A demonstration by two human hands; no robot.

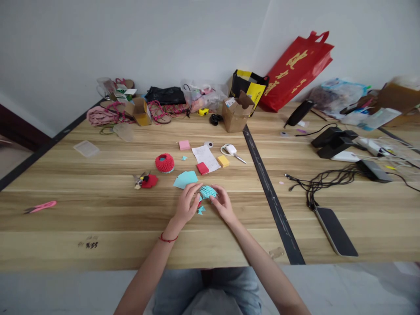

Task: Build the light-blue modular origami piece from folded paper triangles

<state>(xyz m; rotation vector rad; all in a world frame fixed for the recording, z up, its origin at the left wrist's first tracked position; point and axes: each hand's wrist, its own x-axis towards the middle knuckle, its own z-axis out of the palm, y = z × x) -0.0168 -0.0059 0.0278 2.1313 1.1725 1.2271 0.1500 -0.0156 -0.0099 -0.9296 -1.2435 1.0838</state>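
Observation:
Between my two hands is a turquoise piece built of folded paper units [208, 191], with rows of points like modular origami. My left hand [187, 204] curls round its left side, fingertips against it. On the opposite side my right hand [223, 204] grips it with thumb and fingers. Small loose turquoise folded paper pieces [201, 210] lie on the table just below, with a bit of red partly hidden by my left hand. Turquoise paper sheets [185, 179] lie just beyond my left fingers. Farther back stands a round red folded-paper ball [164, 162] with a turquoise base.
Red [202, 168], yellow [223, 161] and pink paper pads [184, 145] lie around a written sheet [204, 155]. Scissors [239, 157] are beyond them; a pink-handled cutter [40, 207] is far left. Cables [331, 181] and a phone-like slab [336, 231] occupy the right.

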